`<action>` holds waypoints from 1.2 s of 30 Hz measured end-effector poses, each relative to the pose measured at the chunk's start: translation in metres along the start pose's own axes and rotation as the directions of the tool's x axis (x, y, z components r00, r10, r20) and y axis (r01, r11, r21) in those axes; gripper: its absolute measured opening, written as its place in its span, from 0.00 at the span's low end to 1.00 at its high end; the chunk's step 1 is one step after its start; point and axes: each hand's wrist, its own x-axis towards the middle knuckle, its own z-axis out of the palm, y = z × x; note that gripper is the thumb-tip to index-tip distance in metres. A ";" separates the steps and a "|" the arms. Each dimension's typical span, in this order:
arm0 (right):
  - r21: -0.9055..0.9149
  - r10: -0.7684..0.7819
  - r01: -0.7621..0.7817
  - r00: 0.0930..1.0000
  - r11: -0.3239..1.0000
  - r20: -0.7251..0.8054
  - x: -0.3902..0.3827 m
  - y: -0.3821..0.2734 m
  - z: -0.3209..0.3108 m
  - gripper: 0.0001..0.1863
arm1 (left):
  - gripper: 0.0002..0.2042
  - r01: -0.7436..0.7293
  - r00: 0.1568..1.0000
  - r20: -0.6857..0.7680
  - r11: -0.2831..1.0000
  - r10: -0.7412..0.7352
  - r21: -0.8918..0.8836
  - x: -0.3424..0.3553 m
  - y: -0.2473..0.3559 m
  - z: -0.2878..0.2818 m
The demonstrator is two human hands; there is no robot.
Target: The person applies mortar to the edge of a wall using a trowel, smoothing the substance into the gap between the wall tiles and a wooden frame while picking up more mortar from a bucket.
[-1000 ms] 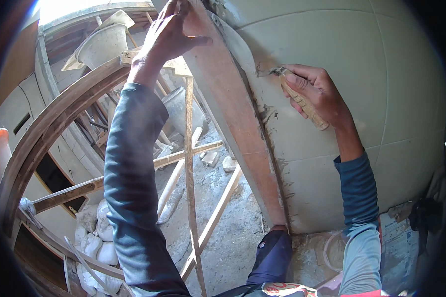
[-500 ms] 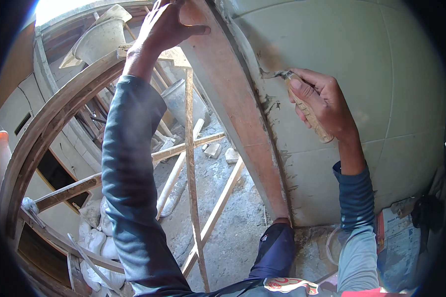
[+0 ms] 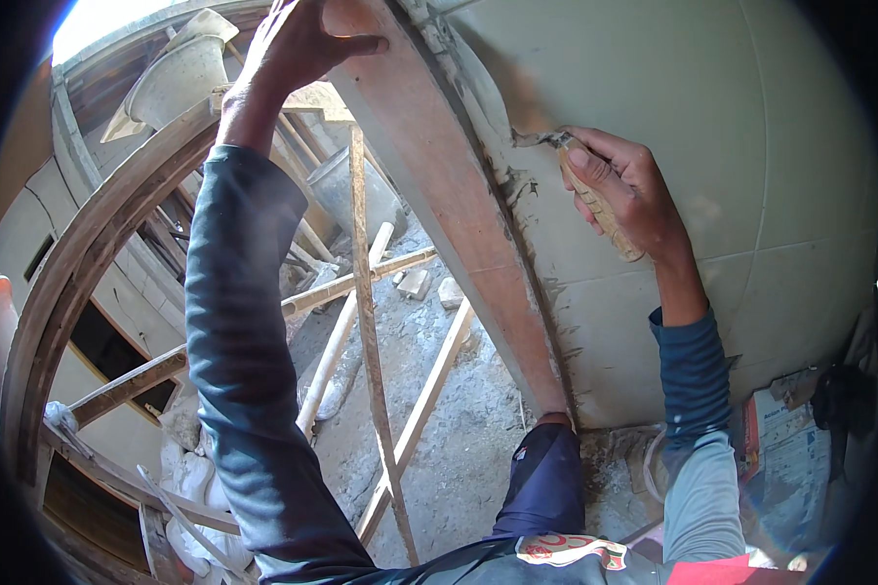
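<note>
High up in the view, my left hand point(image 3: 288, 49) grips the edge of a long reddish-brown wooden board point(image 3: 458, 210), its thumb lying on the board's face. Some fingertips are cut off by the top of the picture. My right hand point(image 3: 644, 195) is closed round the carved wooden handle of a small trowel point(image 3: 603, 207). The trowel's metal blade points left and touches the grey mortar-smeared strip point(image 3: 473, 73) where the board meets the pale tiled wall point(image 3: 663, 88). Dark mortar smears run down this joint.
At left stands a curved wooden frame point(image 3: 98, 224), with thin crossed battens point(image 3: 366, 273) beside it. White sacks point(image 3: 200, 487) and a grey bucket point(image 3: 356, 190) lie beyond. Rubble covers the floor point(image 3: 419, 390). Printed paper point(image 3: 790, 458) lies at lower right, by the wall.
The view has shifted slightly, so most things sit a little further left and up. Both hands keep their holds, and the trowel blade stays by the joint.
</note>
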 end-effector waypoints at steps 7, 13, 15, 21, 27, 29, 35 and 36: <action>-0.189 -0.057 0.071 0.995 0.979 0.082 0.007 0.022 0.012 0.18 | 0.45 0.032 0.999 -0.002 0.967 -0.033 -0.252 0.009 -0.037 0.027; -0.054 -0.012 0.010 1.000 0.998 -0.025 0.000 -0.004 0.007 0.17 | 0.43 0.014 1.000 -0.006 0.999 -0.014 0.051 0.003 -0.008 0.015; -0.437 -0.234 0.194 0.971 0.878 -0.040 0.018 -0.009 0.009 0.19 | 0.43 0.013 1.000 0.002 0.999 -0.013 -0.041 0.003 -0.003 0.011; -0.660 -0.625 0.509 0.777 0.553 0.076 0.036 -0.017 0.053 0.15 | 0.43 0.116 0.991 0.063 0.993 -0.118 0.034 0.009 -0.023 0.020; -0.270 -0.067 0.085 0.995 0.959 0.077 0.011 -0.038 0.008 0.19 | 0.43 0.036 0.999 0.011 0.997 -0.037 0.062 0.002 -0.023 0.025; -0.166 -0.088 0.076 0.994 0.983 -0.065 0.011 -0.028 0.006 0.19 | 0.43 -0.025 0.999 -0.035 1.000 0.025 0.010 0.006 -0.024 0.027; -0.422 -0.355 0.355 0.931 0.834 0.082 0.055 -0.004 0.008 0.19 | 0.43 -0.021 1.000 -0.020 1.000 0.020 -0.020 0.004 -0.016 0.020; -0.420 -0.356 0.355 0.931 0.835 0.081 0.054 0.000 0.010 0.19 | 0.43 -0.021 1.000 -0.018 1.000 0.021 -0.017 0.004 -0.016 0.020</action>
